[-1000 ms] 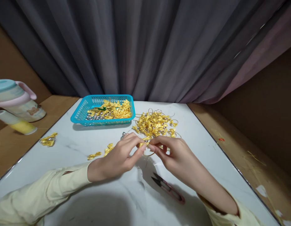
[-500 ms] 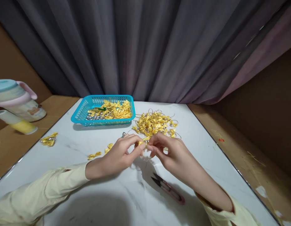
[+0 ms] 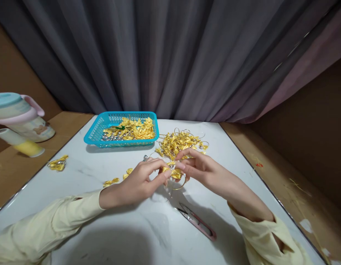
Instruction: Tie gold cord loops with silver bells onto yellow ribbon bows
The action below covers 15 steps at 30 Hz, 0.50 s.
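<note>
Between the thumb and fingers of my left hand (image 3: 145, 177) is a yellow ribbon bow (image 3: 176, 173) with a silver bell and a loop of thin golden cord hanging below it. My right hand (image 3: 205, 167) meets the bow from the other side, its thumb and fingertips closed at the bell and cord; part of that grip is hidden. Just behind my hands is a pile of yellow bows with cord loops (image 3: 180, 142). A small silver bell (image 3: 145, 158) shows beyond my left knuckles. Thread snips (image 3: 199, 223) with pink handles lie in front of my right hand.
A blue mesh basket (image 3: 89, 139) at the back holds yellow bows and silver bells. Loose bows (image 3: 111, 182) lie left of my left hand, and a small bow cluster (image 3: 58, 163) farther left. A lidded cup (image 3: 27, 119) and a yellow thread spool (image 3: 28, 148) stand at the left edge.
My right fingers have shifted and spread somewhat around the bow, and the golden cord loop now shows below it. My left hand has hardly moved.
</note>
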Each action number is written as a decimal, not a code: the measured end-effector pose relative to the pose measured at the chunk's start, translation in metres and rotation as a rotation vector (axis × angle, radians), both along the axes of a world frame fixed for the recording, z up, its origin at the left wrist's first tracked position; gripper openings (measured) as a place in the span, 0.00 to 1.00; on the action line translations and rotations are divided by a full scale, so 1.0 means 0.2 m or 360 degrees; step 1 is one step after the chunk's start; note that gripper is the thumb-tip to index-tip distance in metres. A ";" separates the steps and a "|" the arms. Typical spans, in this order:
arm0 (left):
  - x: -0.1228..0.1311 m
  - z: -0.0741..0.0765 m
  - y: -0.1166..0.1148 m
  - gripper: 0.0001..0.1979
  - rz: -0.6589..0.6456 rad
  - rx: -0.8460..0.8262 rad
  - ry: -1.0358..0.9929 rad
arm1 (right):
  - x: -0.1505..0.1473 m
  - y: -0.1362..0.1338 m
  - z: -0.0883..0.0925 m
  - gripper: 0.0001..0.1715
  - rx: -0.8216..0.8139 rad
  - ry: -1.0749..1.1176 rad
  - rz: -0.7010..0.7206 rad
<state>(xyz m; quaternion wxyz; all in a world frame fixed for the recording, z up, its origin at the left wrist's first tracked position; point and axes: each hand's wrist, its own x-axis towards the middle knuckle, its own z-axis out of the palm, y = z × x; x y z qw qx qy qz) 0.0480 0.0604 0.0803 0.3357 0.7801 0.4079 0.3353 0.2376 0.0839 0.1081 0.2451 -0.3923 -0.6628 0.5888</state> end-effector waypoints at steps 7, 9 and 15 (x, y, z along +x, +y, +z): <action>0.01 0.01 0.00 0.14 -0.0029 -0.0185 -0.0065 | 0.06 0.04 0.01 0.12 0.0342 -0.0319 -0.0016; 0.01 0.01 0.00 0.14 -0.0029 -0.0168 -0.0063 | 0.07 0.04 0.02 0.14 0.0355 -0.0368 -0.0002; 0.00 0.01 0.00 0.13 -0.0048 -0.0008 0.0010 | 0.04 0.00 0.04 0.13 0.0378 -0.0284 0.0057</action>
